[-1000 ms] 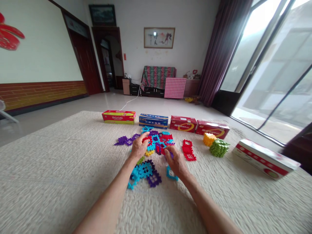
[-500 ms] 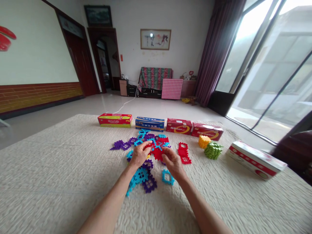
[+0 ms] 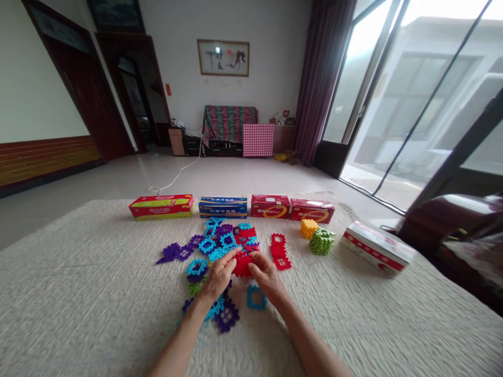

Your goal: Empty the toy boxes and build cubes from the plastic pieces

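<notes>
Between my two hands is a red toothed building tile [image 3: 242,265]. My left hand [image 3: 219,273] pinches its left side with thumb and fingers. On its right side, my right hand [image 3: 266,275] grips it the same way. Around and beyond my hands lies a loose heap of blue tiles [image 3: 207,245] and purple tiles [image 3: 171,252], with some red among them. A light-blue square frame tile [image 3: 256,297] lies below my right hand. To the right rests a strip of red tiles [image 3: 280,251]. My left forearm hides part of the heap.
A yellow stack [image 3: 309,228] and a green stack [image 3: 322,241] of tiles stand at the right. Behind the heap runs a row of boxes: a red-yellow box [image 3: 161,207], a blue box [image 3: 222,208] and two dark red boxes [image 3: 270,207]. A white-red box [image 3: 377,248] lies far right.
The view has swung to the right, so the scene sits further left. My hands have drawn the red tile slightly closer to me and stay on both its sides.
</notes>
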The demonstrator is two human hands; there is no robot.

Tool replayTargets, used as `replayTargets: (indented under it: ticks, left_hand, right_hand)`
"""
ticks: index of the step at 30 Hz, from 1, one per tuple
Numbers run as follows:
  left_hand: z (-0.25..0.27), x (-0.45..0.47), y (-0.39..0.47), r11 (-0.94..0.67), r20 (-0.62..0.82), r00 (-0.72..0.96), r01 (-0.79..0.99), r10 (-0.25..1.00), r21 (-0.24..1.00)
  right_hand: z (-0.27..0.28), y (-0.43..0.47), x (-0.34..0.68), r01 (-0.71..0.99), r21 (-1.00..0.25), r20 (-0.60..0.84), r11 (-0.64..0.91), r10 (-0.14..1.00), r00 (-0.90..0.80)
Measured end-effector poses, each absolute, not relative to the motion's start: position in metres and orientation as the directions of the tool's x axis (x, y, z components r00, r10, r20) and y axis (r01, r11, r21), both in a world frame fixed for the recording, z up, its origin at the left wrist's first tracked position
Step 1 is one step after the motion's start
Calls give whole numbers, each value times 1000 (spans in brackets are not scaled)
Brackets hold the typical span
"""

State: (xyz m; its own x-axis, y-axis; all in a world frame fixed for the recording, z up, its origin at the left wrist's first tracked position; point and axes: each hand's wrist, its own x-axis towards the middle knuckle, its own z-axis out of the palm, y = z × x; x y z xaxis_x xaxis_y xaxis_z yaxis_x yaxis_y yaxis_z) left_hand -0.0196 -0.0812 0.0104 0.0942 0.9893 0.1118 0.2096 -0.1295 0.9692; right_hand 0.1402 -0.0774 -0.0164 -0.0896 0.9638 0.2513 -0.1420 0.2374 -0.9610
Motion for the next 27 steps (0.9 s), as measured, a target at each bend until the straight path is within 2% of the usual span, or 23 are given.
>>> replayTargets:
  ticks: [4,8,11,15,19,22,25,27]
  left_hand:
    - [18,-21,-83,-137,128,55,213,990,967]
    - [11,-37,-75,-135,153,-67,225,986,965]
    - [9,-53,-63,-161,218,-176,293,960,943]
    - [20,-72,-32,-254,398,-152,557,905,791]
    - [23,-74,3,-296,465,-24,741,885,603]
    - [14,-63,24,-353,469,103,801,877,483]
    - [6,-50,41,-403,434,232,842,871,359]
    - [6,-46,53,-403,382,276,862,882,306]
  right_hand:
    - [-7,-70,155,-141,-967,230,211,965,-130]
    - [4,-48,190,2,-963,270,270,962,42]
    - [3,-31,220,142,-961,257,238,957,137]
    - [-4,-21,246,357,-910,282,210,946,162]
    - [2,-20,245,654,-696,511,296,844,162]
    - [9,-21,220,707,-562,640,430,767,42]
    - [10,-22,182,646,-497,634,579,751,-185]
    - [6,-23,161,622,-476,611,622,742,-274]
